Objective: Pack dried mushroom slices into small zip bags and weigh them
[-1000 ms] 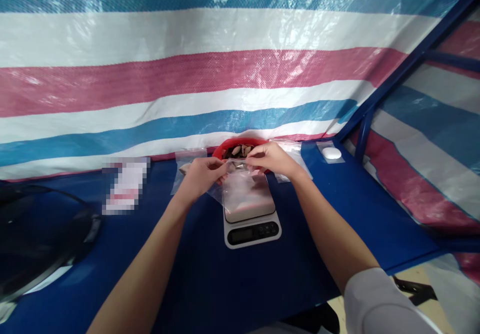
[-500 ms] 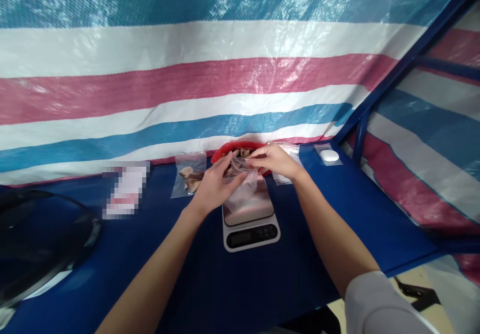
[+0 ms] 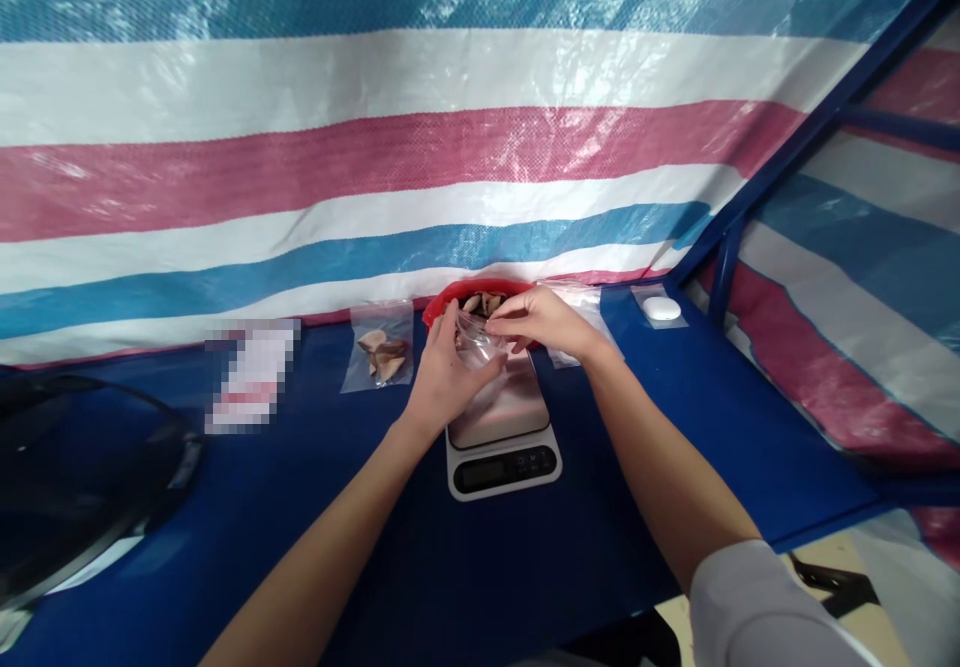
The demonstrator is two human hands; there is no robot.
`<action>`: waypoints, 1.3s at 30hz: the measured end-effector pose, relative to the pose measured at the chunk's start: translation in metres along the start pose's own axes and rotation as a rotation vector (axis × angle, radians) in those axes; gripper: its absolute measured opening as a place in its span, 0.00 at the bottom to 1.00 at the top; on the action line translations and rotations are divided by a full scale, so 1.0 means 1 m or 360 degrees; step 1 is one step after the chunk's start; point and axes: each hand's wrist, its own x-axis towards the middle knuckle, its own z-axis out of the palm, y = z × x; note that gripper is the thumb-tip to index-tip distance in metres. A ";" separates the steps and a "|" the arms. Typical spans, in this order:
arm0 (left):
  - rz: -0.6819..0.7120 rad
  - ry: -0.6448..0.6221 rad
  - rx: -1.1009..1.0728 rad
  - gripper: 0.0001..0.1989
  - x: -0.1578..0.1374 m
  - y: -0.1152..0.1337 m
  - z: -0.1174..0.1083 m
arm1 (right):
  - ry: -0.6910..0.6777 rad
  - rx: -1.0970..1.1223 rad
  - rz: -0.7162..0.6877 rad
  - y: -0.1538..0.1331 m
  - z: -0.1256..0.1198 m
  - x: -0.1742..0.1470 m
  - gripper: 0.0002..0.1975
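Over a kitchen scale (image 3: 504, 417), a clear plastic bag (image 3: 478, 345) is held with its mouth spread wide. My left hand (image 3: 448, 365) is curved around the bag's left side, thumb toward the right. With pinched fingers, my right hand (image 3: 541, 321) grips the bag's right edge. Just behind both hands stands a red basin (image 3: 442, 302) holding brown, dried-looking slices (image 3: 484, 303), partly hidden by the hands and bag. To the left lies another clear bag (image 3: 360, 372) with several brown slices (image 3: 386, 355) inside.
More clear bags (image 3: 564, 355) lie right of the basin. A white oval object (image 3: 661, 308) rests on a small clear bag at the table's (image 3: 720, 437) right. A black round object (image 3: 90, 467) occupies the left, near a blurred-out packet (image 3: 255, 377). Striped sheeting hangs behind.
The bag's mouth has been drawn wider apart. My left hand has turned more upright and shifted slightly right, uncovering the filled bag on the left.
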 end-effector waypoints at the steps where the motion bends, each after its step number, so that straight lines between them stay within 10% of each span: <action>1: 0.0000 0.0027 0.0019 0.41 0.000 0.000 -0.001 | 0.0008 0.0001 0.0007 0.000 -0.001 0.000 0.12; 9: -0.0026 0.0125 0.0041 0.25 -0.001 0.006 -0.010 | 0.0035 -0.0184 -0.0067 0.008 -0.009 0.000 0.14; 27: 0.0104 -0.0048 0.0182 0.31 -0.001 0.005 -0.007 | -0.0054 -0.0867 -0.0492 -0.015 0.012 -0.006 0.08; 39: 0.0106 -0.0161 0.0242 0.44 0.000 -0.001 -0.018 | -0.0095 -0.0067 -0.0386 -0.001 0.006 0.000 0.12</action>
